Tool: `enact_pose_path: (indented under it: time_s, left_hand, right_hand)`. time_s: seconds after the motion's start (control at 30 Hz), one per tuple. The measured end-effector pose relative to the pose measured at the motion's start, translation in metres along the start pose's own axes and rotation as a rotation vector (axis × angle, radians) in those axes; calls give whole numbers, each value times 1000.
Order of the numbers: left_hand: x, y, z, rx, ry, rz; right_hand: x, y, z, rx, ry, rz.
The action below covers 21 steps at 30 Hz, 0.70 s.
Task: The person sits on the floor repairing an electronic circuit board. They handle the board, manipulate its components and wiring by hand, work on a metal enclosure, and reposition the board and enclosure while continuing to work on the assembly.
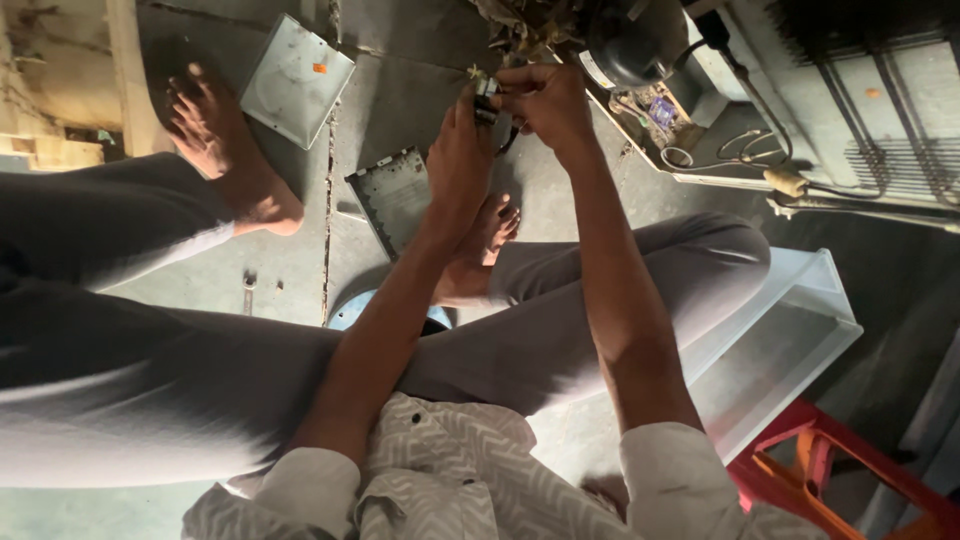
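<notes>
Both my hands meet at the top centre of the head view over a small dark electrical part with wires. My left hand pinches that part from the left. My right hand grips it from the right, fingers curled around it. A thin black wire hangs below the part. Just beyond my hands sits a black round compressor in the base of a turned-over appliance. My legs in grey trousers spread below, with bare feet on the concrete floor.
Two grey metal plates lie on the floor, one at the top left, one under my left wrist. A clear plastic drawer and a red stool stand at the right. A small wrench lies by my left leg.
</notes>
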<state>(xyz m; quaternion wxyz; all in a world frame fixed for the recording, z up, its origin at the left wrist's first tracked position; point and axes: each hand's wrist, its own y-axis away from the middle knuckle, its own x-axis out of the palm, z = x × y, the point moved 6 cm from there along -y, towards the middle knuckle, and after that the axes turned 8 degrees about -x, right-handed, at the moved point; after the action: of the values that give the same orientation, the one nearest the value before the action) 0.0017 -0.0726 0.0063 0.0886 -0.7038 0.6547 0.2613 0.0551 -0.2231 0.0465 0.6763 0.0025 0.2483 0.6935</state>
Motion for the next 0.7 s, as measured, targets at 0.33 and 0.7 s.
enact_pose_path:
  time_s: [0.33, 0.7]
  left_hand:
    - [-6, 5, -8, 54, -17, -5]
    - [7, 3, -14, -11, -56, 8]
  right_hand:
    - [3, 0, 1, 57, -184, 102]
    - [0, 6, 13, 54, -103, -147]
